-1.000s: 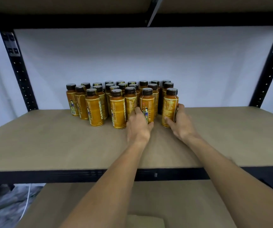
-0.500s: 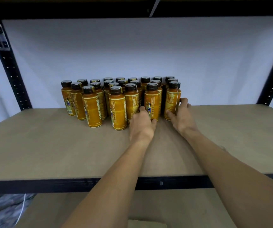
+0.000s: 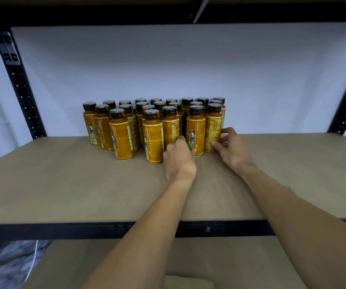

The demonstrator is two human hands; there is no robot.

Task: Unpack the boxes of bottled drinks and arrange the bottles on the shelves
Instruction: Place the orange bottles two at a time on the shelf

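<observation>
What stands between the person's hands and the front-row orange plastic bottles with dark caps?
Nothing visible. The left hand touches the orange dark-capped bottle with the figure label, and the right hand curls round the rightmost front orange bottle on the tan wooden shelf.

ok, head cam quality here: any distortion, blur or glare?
Head view: wide-angle warp slants the black left upright; label on the front-left bottle is readable; left hand looks slightly soft; faint sheen on the caps, no harsh glare.
</observation>
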